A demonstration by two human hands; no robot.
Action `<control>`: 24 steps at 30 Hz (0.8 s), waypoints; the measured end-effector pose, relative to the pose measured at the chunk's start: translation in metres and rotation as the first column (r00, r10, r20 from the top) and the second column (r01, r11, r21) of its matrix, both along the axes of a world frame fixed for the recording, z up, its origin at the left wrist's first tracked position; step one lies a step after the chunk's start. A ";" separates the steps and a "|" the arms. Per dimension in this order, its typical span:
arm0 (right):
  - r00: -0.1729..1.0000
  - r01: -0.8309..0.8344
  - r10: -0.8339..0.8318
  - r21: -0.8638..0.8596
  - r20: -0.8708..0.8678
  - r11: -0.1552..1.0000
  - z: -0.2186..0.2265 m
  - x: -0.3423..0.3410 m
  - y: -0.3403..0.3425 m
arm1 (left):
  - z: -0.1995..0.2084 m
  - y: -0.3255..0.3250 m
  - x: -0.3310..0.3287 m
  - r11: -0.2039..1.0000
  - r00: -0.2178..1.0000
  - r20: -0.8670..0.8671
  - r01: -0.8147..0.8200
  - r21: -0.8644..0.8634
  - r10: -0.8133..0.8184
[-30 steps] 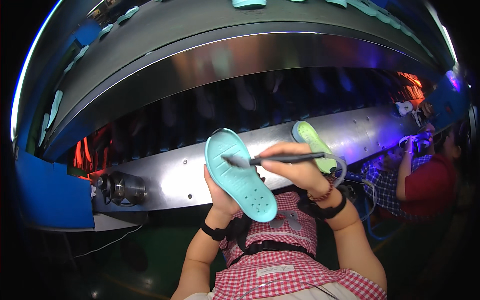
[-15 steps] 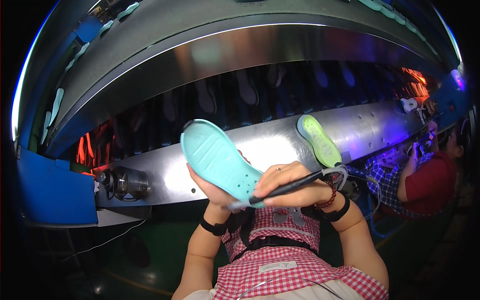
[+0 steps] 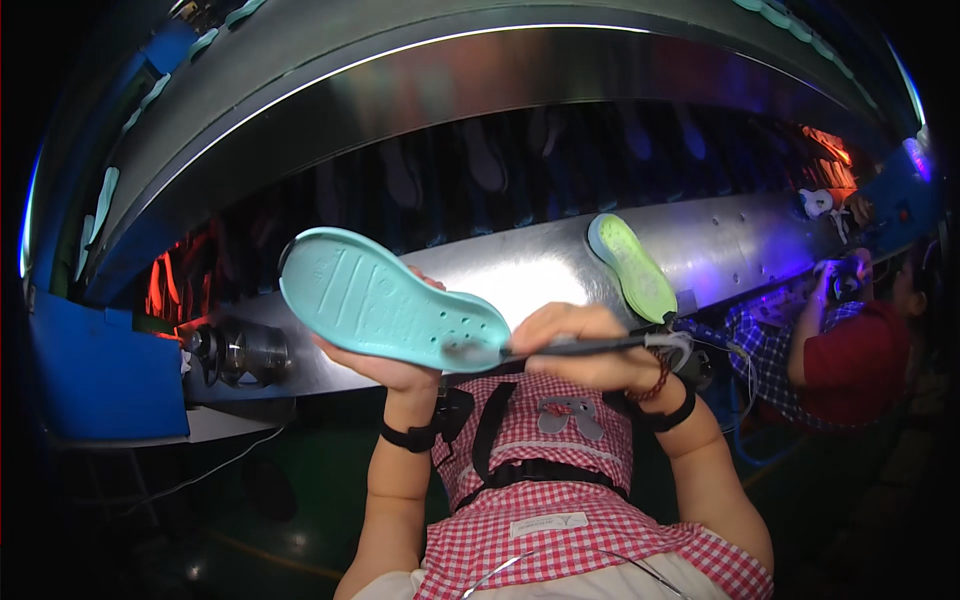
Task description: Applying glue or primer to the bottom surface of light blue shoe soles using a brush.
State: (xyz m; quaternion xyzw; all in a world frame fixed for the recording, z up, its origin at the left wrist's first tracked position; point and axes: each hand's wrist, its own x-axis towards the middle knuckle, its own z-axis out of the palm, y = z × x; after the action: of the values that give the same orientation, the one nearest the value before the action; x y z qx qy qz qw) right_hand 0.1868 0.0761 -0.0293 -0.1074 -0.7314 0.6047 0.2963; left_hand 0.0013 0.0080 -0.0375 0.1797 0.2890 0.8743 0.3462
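Observation:
A turquoise shoe sole (image 3: 375,300) lies tilted across my left hand (image 3: 385,368), whose fingers hold it from below and along its far edge. The sole's inner face is up, with grooves at the broad left end and small holes at the narrow right end. My right hand (image 3: 585,345) is closed around a black-handled brush (image 3: 590,348) with a pale tube at its rear. The brush tip is over the holed end of the sole, smeared by motion; whether it touches cannot be told. A second sole, yellow-green (image 3: 635,270), lies on the metal ledge beyond my right hand.
The shiny metal ledge (image 3: 725,240) runs along a machine with a row of soles in its dark opening. A dark glass-sided pot (image 3: 245,352) stands at the ledge's left end. Soles lie on the upper belt (image 3: 330,55). A co-worker in red (image 3: 855,350) sits at right.
The turquoise sole has moved left and slightly up in my left hand and turned flatter. My right hand has swung the brush nearly level, its tip now over the sole's holed end.

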 end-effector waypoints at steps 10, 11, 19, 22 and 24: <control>0.983 -0.113 -0.014 -0.661 -0.183 0.742 -0.010 -0.004 -0.014 | 0.013 -0.011 0.015 0.967 0.901 0.355 0.212 0.143 -0.250; 0.961 -0.162 -0.088 -0.794 -0.261 0.586 -0.010 -0.008 -0.020 | 0.007 -0.016 0.031 0.957 0.915 0.282 0.269 0.107 -0.289; 0.983 -0.183 0.182 -0.207 -0.027 0.961 0.014 0.006 -0.007 | -0.025 -0.030 -0.003 0.817 0.819 0.051 0.573 -0.058 -0.571; 0.994 -0.052 0.059 -0.071 0.094 0.996 0.025 0.005 -0.001 | -0.003 -0.025 -0.002 0.737 0.757 0.056 0.648 -0.192 -0.651; 0.976 -0.216 0.213 0.074 0.046 0.974 0.022 0.002 -0.001 | 0.004 -0.020 -0.011 0.596 0.630 0.105 0.767 -0.238 -0.769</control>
State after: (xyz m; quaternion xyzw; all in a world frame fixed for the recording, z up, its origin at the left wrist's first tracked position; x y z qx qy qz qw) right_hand 0.1888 0.0754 -0.0070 -0.0275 -0.7672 0.6020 0.2196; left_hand -0.0096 -0.0116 -0.0332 0.2431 0.2973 0.5934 0.7073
